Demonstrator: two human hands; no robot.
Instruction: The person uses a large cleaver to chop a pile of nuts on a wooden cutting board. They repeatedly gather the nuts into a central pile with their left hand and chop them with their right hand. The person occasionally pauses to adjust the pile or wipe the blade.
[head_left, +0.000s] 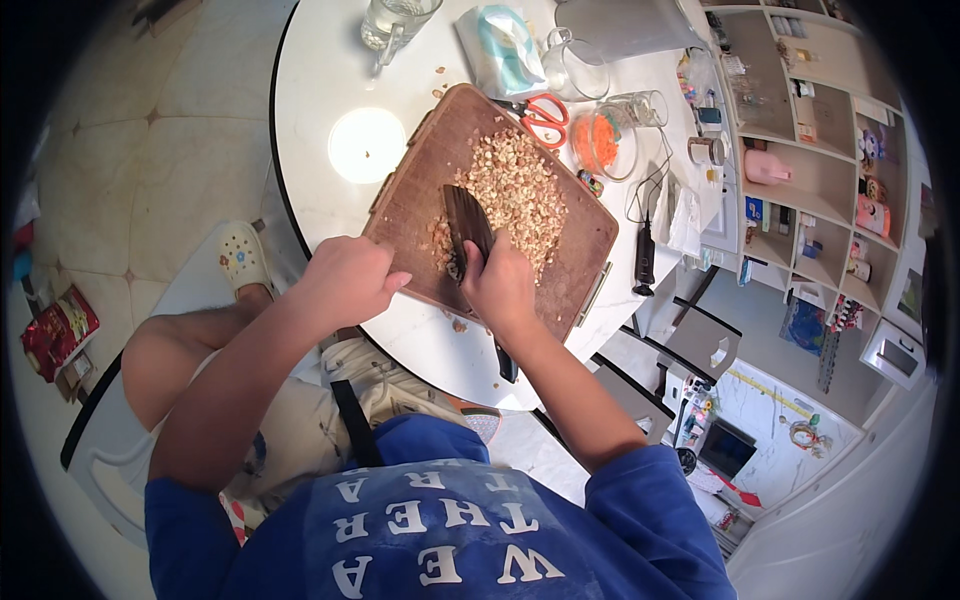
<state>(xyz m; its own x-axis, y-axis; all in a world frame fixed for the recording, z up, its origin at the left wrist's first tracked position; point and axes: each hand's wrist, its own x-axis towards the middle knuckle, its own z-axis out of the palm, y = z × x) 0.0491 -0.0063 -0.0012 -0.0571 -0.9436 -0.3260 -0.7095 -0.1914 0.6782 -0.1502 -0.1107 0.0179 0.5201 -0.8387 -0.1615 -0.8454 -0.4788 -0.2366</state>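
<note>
My right hand (499, 281) grips a dark-bladed kitchen knife (469, 217), its blade tilted over a brown wooden cutting board (412, 180). Against the blade's right side lies a wide heap of chopped nuts (517, 187), and smaller crumbs lie to its left. My left hand (356, 277) is at the board's lower left edge, fingers curled and thumb pointing right; nothing shows in it. Part of the knife's handle is hidden by my right hand. Below the board, another black handle (506, 364) sticks out near the table's edge.
Orange-handled scissors (546, 120), a glass bowl of shredded orange food (598, 141), a glass pitcher (574, 71), a tissue pack (501, 52) and a glass mug (396, 28) stand beyond the board. A black corded appliance (643, 259) lies right on the round white table (315, 112).
</note>
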